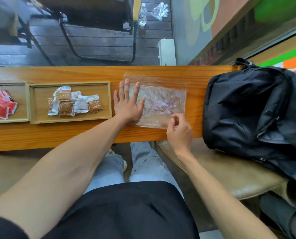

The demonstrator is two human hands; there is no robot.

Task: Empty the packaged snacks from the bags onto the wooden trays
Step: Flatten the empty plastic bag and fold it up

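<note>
A clear plastic bag (162,100) lies flat and looks empty on the wooden counter (92,135), with a second clear bag edge showing under it. My left hand (127,104) rests flat, fingers spread, on the bag's left end. My right hand (179,130) pinches the bag's near right edge with thumb and fingers. Left of the bag sits a wooden tray (107,100) holding several brown-and-white snack packets (73,102). A second wooden tray (25,100) at the far left holds red snack packets (0,105).
A black backpack (257,118) stands on the counter's right end, close to the bag. A cushioned bench (230,178) runs below it. Beyond the counter are a folding chair frame (99,40) and a water bottle (142,14) on the dark deck.
</note>
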